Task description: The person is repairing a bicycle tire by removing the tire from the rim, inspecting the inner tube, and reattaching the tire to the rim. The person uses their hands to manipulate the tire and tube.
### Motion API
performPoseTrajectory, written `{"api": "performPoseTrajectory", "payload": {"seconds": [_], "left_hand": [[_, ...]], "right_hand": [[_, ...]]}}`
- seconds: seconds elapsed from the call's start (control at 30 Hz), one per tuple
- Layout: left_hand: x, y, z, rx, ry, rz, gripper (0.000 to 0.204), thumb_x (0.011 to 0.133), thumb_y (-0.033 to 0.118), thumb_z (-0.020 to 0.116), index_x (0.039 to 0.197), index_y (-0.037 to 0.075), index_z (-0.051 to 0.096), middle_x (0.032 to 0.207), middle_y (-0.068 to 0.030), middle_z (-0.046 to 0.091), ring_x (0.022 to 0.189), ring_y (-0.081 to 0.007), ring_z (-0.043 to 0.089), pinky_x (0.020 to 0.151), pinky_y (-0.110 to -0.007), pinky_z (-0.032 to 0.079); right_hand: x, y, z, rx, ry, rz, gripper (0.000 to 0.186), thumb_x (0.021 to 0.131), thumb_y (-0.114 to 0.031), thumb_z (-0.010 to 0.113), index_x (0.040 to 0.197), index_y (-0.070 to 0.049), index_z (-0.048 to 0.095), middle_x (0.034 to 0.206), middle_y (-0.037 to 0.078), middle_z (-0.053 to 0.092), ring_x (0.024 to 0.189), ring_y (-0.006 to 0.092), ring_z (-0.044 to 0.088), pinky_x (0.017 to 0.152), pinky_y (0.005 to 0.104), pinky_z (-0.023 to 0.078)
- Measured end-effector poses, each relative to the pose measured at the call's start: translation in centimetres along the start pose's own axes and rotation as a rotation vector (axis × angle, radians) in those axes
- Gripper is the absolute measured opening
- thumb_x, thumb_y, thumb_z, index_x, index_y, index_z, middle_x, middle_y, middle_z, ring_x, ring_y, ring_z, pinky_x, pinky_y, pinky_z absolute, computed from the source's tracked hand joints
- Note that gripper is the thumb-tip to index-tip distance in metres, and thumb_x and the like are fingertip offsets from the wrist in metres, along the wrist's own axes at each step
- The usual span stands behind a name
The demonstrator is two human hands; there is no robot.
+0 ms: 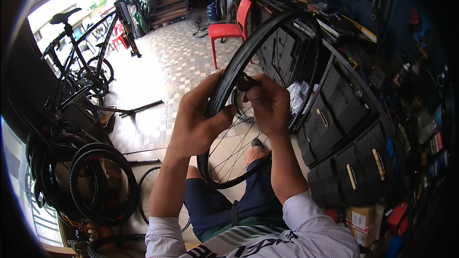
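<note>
A bicycle wheel (pixel 239 62) with a black rim and thin spokes is held up, tilted, before my chest and above my lap. My left hand (pixel 198 117) wraps round the near left part of the rim, its thumb bent inward toward the spokes. Just inside the rim, my right hand (pixel 270 105) is closed, fingertips pinched on a small dark piece (pixel 245 82) right beside the rim. That piece is mostly covered by the fingers, so its kind does not show. The wheel's lower edge hangs between my knees.
On the left, a bicycle (pixel 91 43) is raised above the floor, with several tyres (pixel 103 181) below. A red chair (pixel 227 31) stands ahead. Along the right run dark drawers (pixel 330 110) under a cluttered workbench (pixel 330 24). A cardboard box (pixel 362 224) sits low at right.
</note>
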State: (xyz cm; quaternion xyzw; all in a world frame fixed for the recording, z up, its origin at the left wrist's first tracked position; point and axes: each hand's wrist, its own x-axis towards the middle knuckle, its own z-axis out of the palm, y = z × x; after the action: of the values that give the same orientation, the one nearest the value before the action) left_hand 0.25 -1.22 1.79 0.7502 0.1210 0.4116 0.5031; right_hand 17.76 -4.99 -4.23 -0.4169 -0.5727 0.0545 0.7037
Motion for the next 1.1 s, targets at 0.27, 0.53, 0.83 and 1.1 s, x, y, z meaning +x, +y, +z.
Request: {"api": "performPoseTrajectory", "payload": {"seconds": [0.27, 0.53, 0.83, 1.1], "left_hand": [[0.0, -0.1, 0.3, 0.008, 0.030, 0.006, 0.055, 0.079, -0.003, 0.063, 0.134, -0.008, 0.054, 0.102, -0.0042, 0.059, 0.085, -0.0076, 0.055, 0.071, -0.023, 0.046], [-0.1, -0.1, 0.7, -0.068, 0.036, -0.041, 0.060, 0.080, -0.004, 0.064, 0.138, -0.008, 0.050, 0.110, -0.0060, 0.062, 0.089, -0.0081, 0.057, 0.073, -0.023, 0.048], [0.2, -0.3, 0.5, 0.041, 0.003, 0.017, 0.054, 0.079, -0.002, 0.066, 0.132, -0.007, 0.055, 0.105, -0.0028, 0.056, 0.081, -0.0045, 0.051, 0.064, -0.020, 0.042], [0.0, -0.3, 0.2, -0.005, 0.010, -0.021, 0.059, 0.080, -0.005, 0.065, 0.138, -0.005, 0.052, 0.106, -0.0018, 0.059, 0.080, -0.0042, 0.053, 0.064, -0.021, 0.045]], "right_hand": [[-0.1, -1.0, 0.4, 0.194, 0.182, 0.083, 0.025, 0.096, -0.016, 0.072, 0.108, -0.002, 0.055, 0.071, 0.005, 0.069, 0.064, 0.0099, 0.067, 0.056, 0.0230, 0.048], [-0.4, -0.2, -0.8, -0.038, 0.014, -0.083, 0.031, 0.090, -0.016, 0.079, 0.114, -0.004, 0.064, 0.077, 0.003, 0.071, 0.067, 0.0055, 0.063, 0.059, 0.0220, 0.046], [-0.8, -1.4, 0.2, 0.149, 0.207, 0.026, 0.020, 0.100, -0.015, 0.066, 0.113, -0.002, 0.057, 0.078, 0.005, 0.070, 0.067, 0.0061, 0.065, 0.060, 0.0201, 0.048], [-0.4, -1.3, -0.2, 0.024, 0.076, 0.039, 0.023, 0.093, -0.017, 0.075, 0.111, -0.002, 0.070, 0.077, 0.003, 0.070, 0.067, 0.0057, 0.061, 0.063, 0.0213, 0.046]]}}
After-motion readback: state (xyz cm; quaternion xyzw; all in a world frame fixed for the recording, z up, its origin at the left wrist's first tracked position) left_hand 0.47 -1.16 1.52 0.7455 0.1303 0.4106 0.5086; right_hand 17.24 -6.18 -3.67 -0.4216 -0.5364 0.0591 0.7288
